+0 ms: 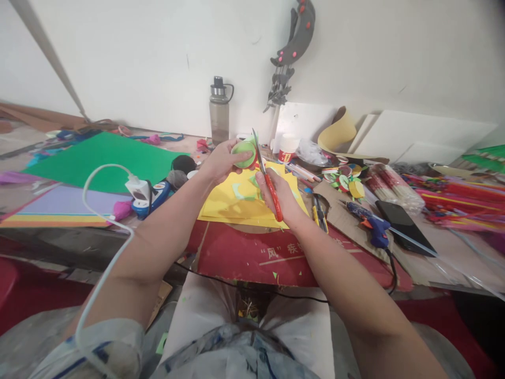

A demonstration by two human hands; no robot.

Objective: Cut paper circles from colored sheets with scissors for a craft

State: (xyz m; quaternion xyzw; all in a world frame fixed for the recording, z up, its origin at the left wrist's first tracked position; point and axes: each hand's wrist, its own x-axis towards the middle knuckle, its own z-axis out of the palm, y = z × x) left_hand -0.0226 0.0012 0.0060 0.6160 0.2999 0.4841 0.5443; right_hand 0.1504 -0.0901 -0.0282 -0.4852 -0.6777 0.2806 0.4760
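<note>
My left hand [218,162] grips a round light-green piece with a red edge [241,156], which could be card or a cut cup. A bit of green sticks up behind it. In my right hand [284,193] are scissors with red handles [273,197], the dark blades pointing up along the right side of the round piece. Whether the blades touch the green is hard to tell. Below both hands lie yellow sheets [219,204] with light-green paper scraps [241,190] on top. A yellow utility knife [320,213] rests right of the sheets.
A grey bottle [219,113] stands by the wall, with a paper cup [288,148] to its right. On the right lie a blue glue gun [365,223], a phone [404,226] and red pipe cleaners [461,200]. A green sheet [106,163] and power strip [153,199] are left.
</note>
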